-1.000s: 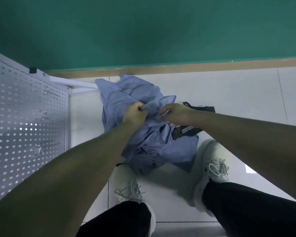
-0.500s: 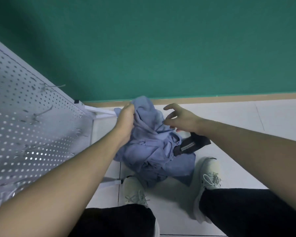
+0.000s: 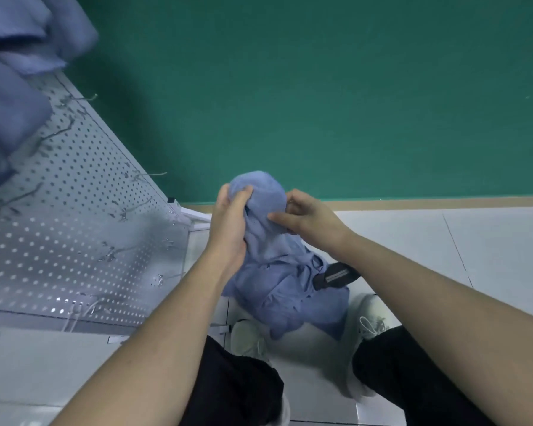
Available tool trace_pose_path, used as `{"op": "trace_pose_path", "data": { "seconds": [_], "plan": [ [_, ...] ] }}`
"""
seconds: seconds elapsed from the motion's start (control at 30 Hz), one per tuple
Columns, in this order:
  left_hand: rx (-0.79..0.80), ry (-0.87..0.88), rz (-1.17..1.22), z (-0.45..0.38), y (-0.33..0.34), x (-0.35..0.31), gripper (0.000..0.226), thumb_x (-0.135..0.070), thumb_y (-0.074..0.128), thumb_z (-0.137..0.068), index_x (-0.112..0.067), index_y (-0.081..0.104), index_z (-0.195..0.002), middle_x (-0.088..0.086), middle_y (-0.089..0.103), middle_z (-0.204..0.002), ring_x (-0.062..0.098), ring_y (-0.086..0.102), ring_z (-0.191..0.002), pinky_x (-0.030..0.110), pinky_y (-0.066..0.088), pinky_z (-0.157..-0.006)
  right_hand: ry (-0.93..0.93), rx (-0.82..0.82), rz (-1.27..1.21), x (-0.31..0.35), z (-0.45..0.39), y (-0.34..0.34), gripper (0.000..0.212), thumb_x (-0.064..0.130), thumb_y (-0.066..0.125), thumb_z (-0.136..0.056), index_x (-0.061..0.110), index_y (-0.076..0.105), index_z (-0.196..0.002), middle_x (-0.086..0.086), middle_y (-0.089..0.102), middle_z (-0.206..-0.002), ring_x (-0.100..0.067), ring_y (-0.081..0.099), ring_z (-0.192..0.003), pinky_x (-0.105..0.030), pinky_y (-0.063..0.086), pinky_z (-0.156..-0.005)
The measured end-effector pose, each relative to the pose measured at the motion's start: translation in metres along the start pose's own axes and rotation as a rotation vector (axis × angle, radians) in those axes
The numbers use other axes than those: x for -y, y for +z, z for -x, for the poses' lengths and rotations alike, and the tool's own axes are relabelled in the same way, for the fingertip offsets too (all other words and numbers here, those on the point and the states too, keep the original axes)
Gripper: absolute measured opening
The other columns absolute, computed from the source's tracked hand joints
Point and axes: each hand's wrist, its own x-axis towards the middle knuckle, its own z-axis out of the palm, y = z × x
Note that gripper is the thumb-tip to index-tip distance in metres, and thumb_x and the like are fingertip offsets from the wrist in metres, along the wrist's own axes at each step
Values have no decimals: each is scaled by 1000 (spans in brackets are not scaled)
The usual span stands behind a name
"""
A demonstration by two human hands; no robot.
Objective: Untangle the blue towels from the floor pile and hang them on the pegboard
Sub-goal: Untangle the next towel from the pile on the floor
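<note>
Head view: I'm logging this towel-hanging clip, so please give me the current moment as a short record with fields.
left hand: left hand grips the raised top of the bunched blue cloth towels
right hand: right hand pinches the same bunch from the other side
pile: its lower part hangs down to the pale tiled floor
mixed in: black strap with white stripes
pegboard: white perforated metal pegboard on the left, with wire hooks
already hung: blue cloth at the upper left, blurred
</note>
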Motion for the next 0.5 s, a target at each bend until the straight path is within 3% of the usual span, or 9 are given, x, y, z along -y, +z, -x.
{"op": "trace_pose_path", "data": {
  "seconds": [0.1,0.17,0.27,0.4,0.5],
  "plan": [
    [-5,82,-6,11,-12,-7,4,-19,56,-101,-21,58,-98,-2,69,-95,9,65,-87,24,53,-76,-65,-68,82,8,3,-1,19,22,67,-96,23,58,-79,2,53,-66,-15,45,-64,-31,39,-64],
    [-7,104,-25,14,-22,-8,4,-19,58,-99,-21,61,-98,-3,71,-95,10,66,-88,26,53,-78,-120,-144,85,14,4,-5,18,24,63,-98,26,58,-81,7,50,-66,-10,43,-64,-29,38,-66],
    [43,122,-178,20,-33,-6,6,-21,61,-97,-23,63,-92,-6,72,-90,8,65,-86,28,52,-79,-123,-234,149,22,7,-12,15,25,59,-101,25,56,-85,0,42,-64,-11,37,-58,-23,33,-54],
    [88,108,-223,21,-35,-4,9,-21,64,-95,-23,63,-86,-9,70,-84,6,64,-81,27,48,-76,-128,-225,206,19,10,-17,13,28,64,-98,27,62,-84,8,37,-52,-7,31,-49,-18,29,-49],
    [128,92,-179,19,-29,-3,4,-17,68,-92,-19,66,-96,-5,71,-91,6,64,-82,21,50,-74,-131,-210,188,16,10,-17,12,24,66,-97,26,64,-85,14,36,-45,-4,30,-46,-17,27,-47]
  ]
}}
